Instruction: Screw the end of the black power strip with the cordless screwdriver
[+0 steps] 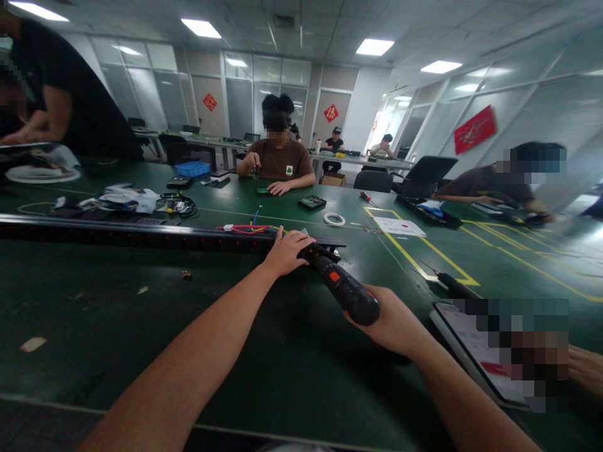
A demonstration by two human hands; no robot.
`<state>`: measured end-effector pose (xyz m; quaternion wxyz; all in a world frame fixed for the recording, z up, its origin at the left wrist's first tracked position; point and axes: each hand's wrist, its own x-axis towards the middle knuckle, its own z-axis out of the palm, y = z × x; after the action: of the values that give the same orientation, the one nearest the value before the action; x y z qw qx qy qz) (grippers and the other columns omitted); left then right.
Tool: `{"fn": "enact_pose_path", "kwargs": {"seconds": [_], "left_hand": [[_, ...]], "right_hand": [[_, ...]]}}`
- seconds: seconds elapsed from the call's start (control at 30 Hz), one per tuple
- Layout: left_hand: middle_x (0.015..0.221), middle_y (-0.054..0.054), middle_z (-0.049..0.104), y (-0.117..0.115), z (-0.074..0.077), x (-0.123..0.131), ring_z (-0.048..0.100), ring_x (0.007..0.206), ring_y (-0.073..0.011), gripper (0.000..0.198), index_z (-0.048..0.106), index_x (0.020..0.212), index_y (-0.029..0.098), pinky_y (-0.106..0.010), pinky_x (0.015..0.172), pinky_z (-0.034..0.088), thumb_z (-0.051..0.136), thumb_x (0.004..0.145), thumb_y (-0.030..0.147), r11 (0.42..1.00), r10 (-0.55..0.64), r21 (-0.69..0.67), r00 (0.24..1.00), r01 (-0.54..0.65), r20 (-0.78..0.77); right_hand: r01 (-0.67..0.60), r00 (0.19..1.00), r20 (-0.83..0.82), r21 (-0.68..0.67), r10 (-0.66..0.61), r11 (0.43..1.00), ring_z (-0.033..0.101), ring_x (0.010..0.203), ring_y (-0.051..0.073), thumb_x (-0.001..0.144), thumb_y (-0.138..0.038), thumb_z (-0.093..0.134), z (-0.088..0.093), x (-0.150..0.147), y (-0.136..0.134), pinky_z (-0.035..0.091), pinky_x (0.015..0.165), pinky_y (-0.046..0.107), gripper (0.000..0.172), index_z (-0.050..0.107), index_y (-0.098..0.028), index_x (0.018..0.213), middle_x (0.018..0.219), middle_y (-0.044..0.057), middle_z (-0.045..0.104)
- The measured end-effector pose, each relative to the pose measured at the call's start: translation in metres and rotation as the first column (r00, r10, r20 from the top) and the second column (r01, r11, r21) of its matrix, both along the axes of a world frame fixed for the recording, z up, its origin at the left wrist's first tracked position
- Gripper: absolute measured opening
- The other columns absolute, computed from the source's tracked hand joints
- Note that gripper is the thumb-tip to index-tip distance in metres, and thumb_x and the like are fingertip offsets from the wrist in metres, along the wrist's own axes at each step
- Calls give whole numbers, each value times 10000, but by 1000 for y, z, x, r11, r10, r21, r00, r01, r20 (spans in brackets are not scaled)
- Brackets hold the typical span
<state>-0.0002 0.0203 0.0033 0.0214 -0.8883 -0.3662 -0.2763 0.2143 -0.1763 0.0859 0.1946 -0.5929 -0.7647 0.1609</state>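
Observation:
A long black rail lies across the green table, running from the left edge to the middle. My left hand grips its right end, fingers bent over the top. My right hand is wrapped around a black cordless screwdriver with an orange button. The tool's front end meets the rail's end beside my left fingers; its tip is hidden. Red, yellow and blue wires come out along the rail behind my left hand. Small brass-coloured parts lie on the table in front of the rail.
Behind the rail are a white tape roll, a red-handled screwdriver, a paper sheet and a blue basket. A tablet-like device lies at right, near another person's hand. Across the table a person works on a green board.

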Motion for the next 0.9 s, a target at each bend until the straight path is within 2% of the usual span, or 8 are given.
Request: {"fn": "enact_pose_path", "kwargs": {"seconds": [0.13,0.37,0.5,0.6,0.9], "left_hand": [[1484,-72,548,-1,0,0,412,1423,-305,647,495,1466,322,-649,1246,-4,749,871,354,1000,6,7,1000,-6,-14],[1479,-106,560,1,-2,0,433,1413,-280,742,321,1579,285,-639,1240,-23,668,935,411,1000,-18,11,999,18,-31],[1441,-95,590,1,-1,0,458,1388,-270,669,410,1529,282,-624,1244,-28,673,931,428,999,-41,-5,999,41,-9],[1447,-77,588,-1,-1,1,449,1395,-266,609,466,1482,288,-621,1246,-46,682,927,416,999,-50,-15,999,51,18],[1476,-67,564,0,-7,1,411,1427,-281,621,451,1490,327,-669,1220,-76,684,925,431,1000,-13,-20,1000,14,13]], "right_hand": [[19,1000,-7,16,-19,1000,653,643,234,782,-328,657,0,-4,-1,413,561,281,123,620,-216,747,706,56,716],[43,996,-79,7,-42,999,608,596,201,787,-388,673,-3,0,1,413,554,284,212,585,-220,692,658,25,667],[97,987,-120,-56,-103,994,571,604,185,778,-439,690,-7,9,6,419,553,287,268,576,-214,690,654,5,625],[88,987,-126,-86,-98,992,565,620,181,779,-438,691,-7,13,8,430,573,293,258,592,-207,722,666,-3,617],[59,987,-144,-116,-75,992,562,632,173,793,-453,691,-6,7,5,427,589,287,283,589,-197,726,671,-5,612]]}}
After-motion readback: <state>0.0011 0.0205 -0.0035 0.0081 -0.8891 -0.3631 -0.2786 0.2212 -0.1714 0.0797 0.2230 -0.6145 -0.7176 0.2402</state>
